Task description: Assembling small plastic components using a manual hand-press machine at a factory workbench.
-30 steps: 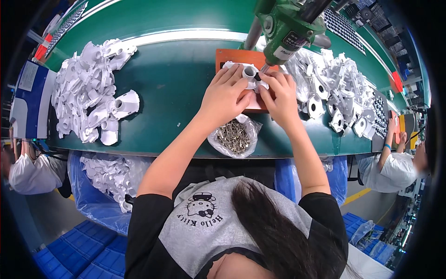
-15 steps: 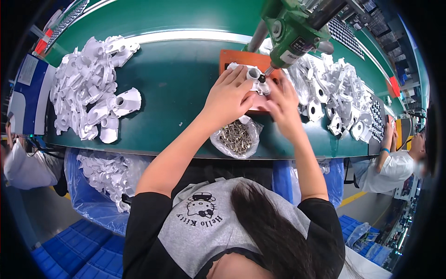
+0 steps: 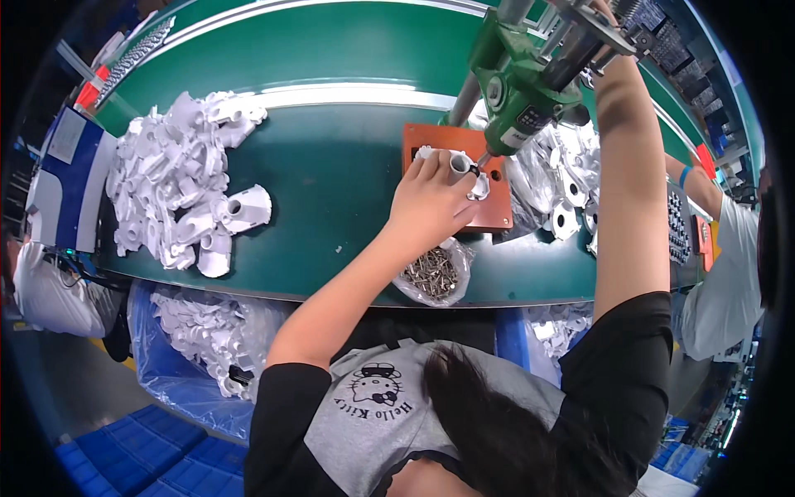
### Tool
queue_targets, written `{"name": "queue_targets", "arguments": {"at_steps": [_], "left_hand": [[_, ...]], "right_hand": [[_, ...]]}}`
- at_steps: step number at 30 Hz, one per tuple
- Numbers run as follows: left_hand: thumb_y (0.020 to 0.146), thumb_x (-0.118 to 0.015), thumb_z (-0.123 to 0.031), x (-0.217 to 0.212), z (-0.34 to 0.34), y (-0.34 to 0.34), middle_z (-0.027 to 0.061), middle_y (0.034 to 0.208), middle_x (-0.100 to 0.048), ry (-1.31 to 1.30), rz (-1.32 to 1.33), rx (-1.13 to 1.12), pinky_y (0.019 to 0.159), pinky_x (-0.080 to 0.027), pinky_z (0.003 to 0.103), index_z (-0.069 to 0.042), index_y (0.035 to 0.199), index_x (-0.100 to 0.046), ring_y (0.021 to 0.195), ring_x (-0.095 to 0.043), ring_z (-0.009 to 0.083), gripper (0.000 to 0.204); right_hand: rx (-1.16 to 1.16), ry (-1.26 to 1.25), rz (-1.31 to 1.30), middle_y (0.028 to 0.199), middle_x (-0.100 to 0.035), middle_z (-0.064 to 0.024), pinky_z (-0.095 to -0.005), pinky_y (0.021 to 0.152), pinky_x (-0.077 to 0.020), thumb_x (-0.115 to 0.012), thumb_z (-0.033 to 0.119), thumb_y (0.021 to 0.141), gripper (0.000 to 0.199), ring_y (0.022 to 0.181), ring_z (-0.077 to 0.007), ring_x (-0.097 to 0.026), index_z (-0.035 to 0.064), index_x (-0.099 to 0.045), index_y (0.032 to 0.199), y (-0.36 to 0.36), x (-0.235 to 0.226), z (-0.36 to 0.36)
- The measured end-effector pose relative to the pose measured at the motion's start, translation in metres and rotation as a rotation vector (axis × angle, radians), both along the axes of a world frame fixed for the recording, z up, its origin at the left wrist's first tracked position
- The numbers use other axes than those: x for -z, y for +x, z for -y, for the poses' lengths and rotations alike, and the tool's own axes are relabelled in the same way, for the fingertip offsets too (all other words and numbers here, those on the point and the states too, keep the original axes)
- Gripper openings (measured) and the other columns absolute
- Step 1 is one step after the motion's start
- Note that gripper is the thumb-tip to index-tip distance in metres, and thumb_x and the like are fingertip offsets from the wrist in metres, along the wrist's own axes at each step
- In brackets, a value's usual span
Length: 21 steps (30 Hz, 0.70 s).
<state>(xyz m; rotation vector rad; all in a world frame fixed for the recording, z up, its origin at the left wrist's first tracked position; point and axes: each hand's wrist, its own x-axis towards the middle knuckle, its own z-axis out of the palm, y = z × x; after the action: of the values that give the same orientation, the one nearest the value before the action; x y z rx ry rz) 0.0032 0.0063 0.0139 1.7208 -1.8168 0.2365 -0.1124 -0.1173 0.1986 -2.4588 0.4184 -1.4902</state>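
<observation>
My left hand (image 3: pixel 432 199) curls over a white plastic part (image 3: pixel 478 187) that sits on an orange fixture block (image 3: pixel 499 207), holding it there. A round tube opening on the part shows between the fingers, with a small black piece beside it. Right above the part is the tip of a green press (image 3: pixel 520 99), close to the black piece. My right arm stretches up past the press, and my right hand (image 3: pixel 607 12) is at the top edge beside the upper metal rods, its fingers mostly out of sight.
A plastic bag of metal screws or pins (image 3: pixel 432 273) lies at the table's front edge. White parts are heaped on the left (image 3: pixel 170 182) and right (image 3: pixel 571 166). A blue lined bin (image 3: pixel 153 348) of white parts stands below. Another person's arm (image 3: pixel 700 186) is at far right.
My right hand has left the fixture and reached up to the top of the press. My left hand stays on the white part. The whole view has shifted slightly.
</observation>
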Motion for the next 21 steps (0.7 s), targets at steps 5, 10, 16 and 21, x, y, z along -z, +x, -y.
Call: {"name": "queue_targets", "arguments": {"at_steps": [5, 10, 16, 21], "left_hand": [[0.079, -0.066, -0.033, -0.001, 0.009, -0.005, 0.0176, 0.122, -0.053, -0.022, 0.034, 0.088, 0.100, -0.037, 0.042, -0.010, 0.115, -0.057, 0.117, -0.049, 0.0327, 0.044], [0.078, -0.067, -0.031, -0.005, 0.011, -0.005, 0.0173, 0.118, -0.056, 0.057, -0.096, 0.128, 0.101, -0.037, 0.041, 0.003, 0.126, -0.041, 0.117, -0.049, 0.0323, 0.065], [0.079, -0.066, -0.028, -0.008, 0.009, -0.005, 0.0172, 0.104, -0.063, 0.049, -0.059, 0.113, 0.094, -0.042, 0.042, 0.002, 0.127, -0.039, 0.099, -0.059, 0.0317, 0.064], [0.081, -0.063, -0.028, 0.000, 0.014, 0.007, 0.0203, 0.112, -0.059, 0.130, -0.075, 0.025, 0.097, -0.038, 0.043, 0.002, 0.126, -0.041, 0.106, -0.056, 0.0344, 0.059]], "right_hand": [[0.155, 0.043, -0.120, 0.096, -0.059, -0.0125, -0.0351, 0.075, -0.0479, -0.061, 0.025, 0.087, 0.028, 0.080, -0.0234, -0.059, 0.0040, -0.058, 0.105, -0.024, -0.041, 0.057], [0.284, 0.122, -0.289, 0.098, -0.064, -0.0125, -0.0348, 0.075, -0.0495, -0.063, 0.031, 0.086, 0.033, 0.082, -0.0228, -0.062, 0.0074, -0.061, 0.109, -0.216, -0.047, -0.027], [-0.150, 0.222, 0.517, 0.064, -0.044, -0.0018, -0.0448, 0.086, -0.0297, -0.051, 0.025, 0.075, 0.018, 0.068, -0.0203, -0.048, 0.0144, -0.041, 0.064, -0.156, 0.129, -0.129], [-0.392, 0.073, 0.140, 0.061, -0.048, -0.0052, -0.0448, 0.083, -0.0311, -0.054, 0.026, 0.072, 0.022, 0.060, -0.0219, -0.049, 0.0127, -0.042, 0.061, -0.160, 0.078, -0.086]]}}
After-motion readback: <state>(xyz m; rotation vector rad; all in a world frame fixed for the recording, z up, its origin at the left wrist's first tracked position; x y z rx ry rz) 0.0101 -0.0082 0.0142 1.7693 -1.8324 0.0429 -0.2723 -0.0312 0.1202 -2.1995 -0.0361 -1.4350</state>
